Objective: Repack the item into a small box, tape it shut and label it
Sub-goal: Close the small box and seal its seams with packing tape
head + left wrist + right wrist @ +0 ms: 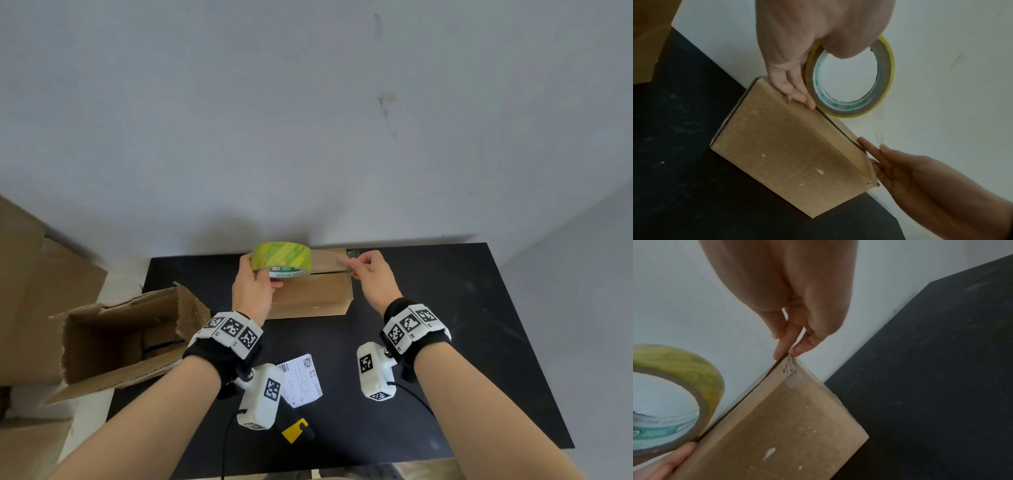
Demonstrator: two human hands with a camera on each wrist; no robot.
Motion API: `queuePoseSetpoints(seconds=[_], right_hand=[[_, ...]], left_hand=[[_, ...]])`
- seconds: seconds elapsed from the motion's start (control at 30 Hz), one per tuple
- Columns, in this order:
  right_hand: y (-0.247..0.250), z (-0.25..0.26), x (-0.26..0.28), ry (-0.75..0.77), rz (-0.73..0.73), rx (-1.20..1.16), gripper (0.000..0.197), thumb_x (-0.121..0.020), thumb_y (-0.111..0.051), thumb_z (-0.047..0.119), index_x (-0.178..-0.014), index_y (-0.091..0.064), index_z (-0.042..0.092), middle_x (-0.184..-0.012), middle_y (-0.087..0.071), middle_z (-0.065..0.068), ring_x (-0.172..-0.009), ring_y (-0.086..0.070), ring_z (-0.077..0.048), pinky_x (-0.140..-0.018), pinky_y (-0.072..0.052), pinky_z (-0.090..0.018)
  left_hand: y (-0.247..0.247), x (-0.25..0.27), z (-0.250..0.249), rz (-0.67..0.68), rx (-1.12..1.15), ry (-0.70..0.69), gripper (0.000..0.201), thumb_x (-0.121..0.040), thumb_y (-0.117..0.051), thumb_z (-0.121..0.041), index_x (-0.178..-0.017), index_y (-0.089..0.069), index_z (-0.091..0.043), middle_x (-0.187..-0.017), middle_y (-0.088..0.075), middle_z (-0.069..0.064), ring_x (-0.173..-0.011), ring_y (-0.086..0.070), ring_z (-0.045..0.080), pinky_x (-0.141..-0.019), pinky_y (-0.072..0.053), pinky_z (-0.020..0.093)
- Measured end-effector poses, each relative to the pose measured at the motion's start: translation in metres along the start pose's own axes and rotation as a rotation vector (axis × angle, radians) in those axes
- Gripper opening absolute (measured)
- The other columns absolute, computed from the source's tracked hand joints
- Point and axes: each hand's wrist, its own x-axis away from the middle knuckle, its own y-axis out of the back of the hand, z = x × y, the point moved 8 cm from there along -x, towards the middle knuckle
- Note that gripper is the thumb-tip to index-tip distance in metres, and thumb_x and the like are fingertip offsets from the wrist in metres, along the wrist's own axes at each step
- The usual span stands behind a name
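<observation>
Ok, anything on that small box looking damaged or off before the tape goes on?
Yes. The small brown cardboard box has a torn, frayed corner at its right end, exposing the corrugation, just where the right hand pinches it. A small tear also shows on the top edge by the left hand, which holds the yellow-green tape roll.

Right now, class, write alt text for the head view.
The left hand grips a green-yellow tape roll over a closed small box while the right hand pinches the tape end; a shipping label lies nearer.
</observation>
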Motion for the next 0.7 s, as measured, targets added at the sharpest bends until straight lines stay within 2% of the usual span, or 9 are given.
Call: queuePoseSetpoints(seconds=[0.07,0.13,0.2,0.23,0.33,0.43,0.53,0.6,0.7], right_hand=[[0.001,-0.001,0.001,-0.008,-0.015,-0.045,0.025,-0.087,-0.065,0.028,-0.083,-0.044,0.013,-0.08,-0.055,-0.003,-0.076,-0.053,-0.014,-0.074,-0.045,-0.025],[-0.001,-0.004,0.001,-0.012,-0.022,-0.09,0.021,-0.089,-0.061,0.024,-0.085,-0.044,0.013,-0.087,-0.062,-0.009,-0.082,-0.058,-0.019,-0.078,-0.048,-0.028],[-0.001,-0.007,0.001,-0.01,-0.03,-0.121,0.016,-0.091,-0.056,0.02,-0.084,-0.042,0.014,-0.1,-0.068,-0.019,-0.093,-0.064,-0.025,-0.083,-0.049,-0.032],[-0.001,-0.009,0.001,-0.01,-0.037,-0.138,0.014,-0.092,-0.054,0.017,-0.085,-0.042,0.014,-0.104,-0.068,-0.021,-0.097,-0.065,-0.023,-0.084,-0.049,-0.03],[0.003,-0.016,0.003,-0.028,-0.05,-0.259,0.01,-0.093,-0.053,0.012,-0.09,-0.044,0.008,-0.101,-0.07,-0.016,-0.097,-0.066,-0.017,-0.086,-0.051,-0.025],[0.003,-0.021,0.006,-0.052,-0.037,-0.401,0.004,-0.095,-0.047,0.005,-0.092,-0.045,0.007,-0.094,-0.072,-0.01,-0.1,-0.067,-0.017,-0.088,-0.052,-0.026],[0.001,-0.024,0.007,-0.094,-0.05,-0.494,0.01,-0.095,-0.045,0.003,-0.087,-0.044,0.009,-0.098,-0.07,-0.017,-0.095,-0.068,-0.017,-0.083,-0.052,-0.025],[0.0,-0.025,0.006,-0.115,-0.061,-0.532,0.011,-0.096,-0.044,0.002,-0.087,-0.044,0.009,-0.099,-0.07,-0.019,-0.087,-0.068,-0.017,-0.08,-0.053,-0.024],[0.001,-0.025,0.006,-0.138,-0.097,-0.557,0.012,-0.095,-0.045,0.002,-0.087,-0.044,0.01,-0.091,-0.07,-0.017,-0.076,-0.066,-0.016,-0.074,-0.053,-0.024]], left_hand=[[-0.002,-0.002,0.001,0.001,-0.004,0.028,0.018,-0.096,-0.038,-0.015,-0.099,-0.05,-0.027,-0.093,-0.067,0.003,-0.076,-0.069,0.027,-0.091,-0.051,0.047],[-0.002,-0.005,0.002,-0.003,-0.013,0.048,0.02,-0.094,-0.038,-0.014,-0.093,-0.05,-0.029,-0.088,-0.067,0.0,-0.075,-0.069,0.026,-0.091,-0.051,0.048],[-0.002,-0.007,0.003,0.007,-0.012,0.066,0.018,-0.094,-0.039,-0.011,-0.094,-0.049,-0.026,-0.09,-0.066,0.003,-0.075,-0.069,0.026,-0.09,-0.051,0.048],[-0.001,-0.008,0.003,0.013,-0.019,0.069,0.018,-0.093,-0.04,-0.008,-0.095,-0.049,-0.024,-0.091,-0.066,0.005,-0.076,-0.069,0.027,-0.09,-0.052,0.048],[-0.001,-0.01,0.004,0.036,-0.076,0.048,0.029,-0.088,-0.043,0.0,-0.09,-0.049,-0.029,-0.091,-0.065,0.006,-0.082,-0.068,0.031,-0.089,-0.051,0.051],[-0.002,-0.012,0.009,0.038,-0.133,0.023,0.032,-0.085,-0.041,0.001,-0.091,-0.047,-0.03,-0.089,-0.066,0.005,-0.083,-0.069,0.031,-0.089,-0.051,0.052],[-0.003,-0.012,0.007,0.026,-0.152,0.013,0.024,-0.091,-0.039,-0.002,-0.1,-0.044,-0.024,-0.085,-0.066,0.003,-0.075,-0.071,0.026,-0.086,-0.052,0.051],[-0.003,-0.011,0.002,0.024,-0.166,0.005,0.019,-0.094,-0.039,-0.005,-0.102,-0.043,-0.022,-0.088,-0.067,0.006,-0.073,-0.07,0.025,-0.084,-0.054,0.049],[-0.004,-0.013,0.002,0.025,-0.186,0.002,0.017,-0.094,-0.04,-0.007,-0.103,-0.042,-0.021,-0.094,-0.066,0.01,-0.073,-0.07,0.026,-0.083,-0.054,0.048]])
